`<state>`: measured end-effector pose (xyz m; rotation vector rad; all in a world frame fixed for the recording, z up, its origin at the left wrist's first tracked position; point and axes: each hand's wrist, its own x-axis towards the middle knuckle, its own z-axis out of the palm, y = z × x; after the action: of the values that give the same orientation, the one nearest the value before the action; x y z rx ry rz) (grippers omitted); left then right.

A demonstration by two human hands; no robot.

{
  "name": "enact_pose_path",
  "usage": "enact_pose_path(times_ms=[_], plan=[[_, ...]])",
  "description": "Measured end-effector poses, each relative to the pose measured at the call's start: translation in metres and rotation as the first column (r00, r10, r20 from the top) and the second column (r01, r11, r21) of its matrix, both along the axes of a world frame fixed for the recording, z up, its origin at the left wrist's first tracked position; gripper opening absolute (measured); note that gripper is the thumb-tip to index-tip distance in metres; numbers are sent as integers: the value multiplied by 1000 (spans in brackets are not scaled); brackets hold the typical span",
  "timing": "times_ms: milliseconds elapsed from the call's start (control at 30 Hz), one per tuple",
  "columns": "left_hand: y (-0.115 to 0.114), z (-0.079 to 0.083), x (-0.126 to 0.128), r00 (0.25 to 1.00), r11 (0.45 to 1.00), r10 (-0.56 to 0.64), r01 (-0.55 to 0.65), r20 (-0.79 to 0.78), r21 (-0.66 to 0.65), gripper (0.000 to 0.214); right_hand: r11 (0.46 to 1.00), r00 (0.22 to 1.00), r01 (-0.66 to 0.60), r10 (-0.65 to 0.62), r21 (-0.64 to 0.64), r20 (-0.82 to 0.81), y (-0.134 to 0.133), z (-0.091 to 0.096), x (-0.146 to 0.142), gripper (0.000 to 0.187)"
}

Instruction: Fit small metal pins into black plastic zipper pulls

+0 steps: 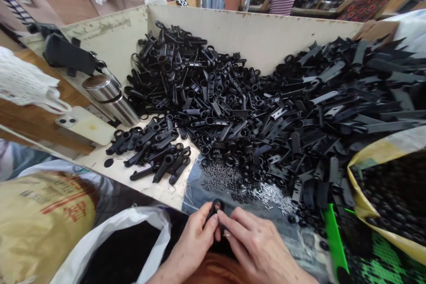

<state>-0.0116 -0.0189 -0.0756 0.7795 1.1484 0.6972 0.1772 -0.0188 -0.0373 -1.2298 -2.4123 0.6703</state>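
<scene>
At the near edge of the table (163, 191), the left hand (199, 227) is closed in a pinch on a black, ring-ended part (222, 205). The right hand (258, 236) is half curled, fingertips against it; whether it grips something small is hard to tell. A hard-looking black heap (199, 84) reaches the pale back wall (253, 33). Bare room is narrow, along the near left edge. Thin silvery pins (273, 197) lie on a dark sheet (193, 191) beyond the hands.
</scene>
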Motion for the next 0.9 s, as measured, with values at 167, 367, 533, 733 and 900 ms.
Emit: enact_pose_path(times_ms=[167, 367, 533, 733, 900], plan=[[0, -1, -3, 996, 998, -64, 63, -55, -14, 47, 992, 992, 117, -115, 50, -52, -2, 7, 13, 44], [4, -2, -3, 994, 996, -84, 86, -76, 11, 47, 993, 978, 112, -115, -29, -175, -2, 5, 17, 43], [1, -4, -3, 999, 1000, -20, 20, -43, -16, 48, 992, 984, 127, -125, 14, -128, -5, -13, 4, 40], [-3, -5, -3, 996, 1000, -12, 14, -84, 26, 44, 984, 984, 173, -170, 46, -61, -4, -15, -3, 46], [-2, 1, -4, 983, 994, -60, 74, -174, 76, 43, 977, 983, 184, -183, 108, -15, -4, -13, -4, 45]])
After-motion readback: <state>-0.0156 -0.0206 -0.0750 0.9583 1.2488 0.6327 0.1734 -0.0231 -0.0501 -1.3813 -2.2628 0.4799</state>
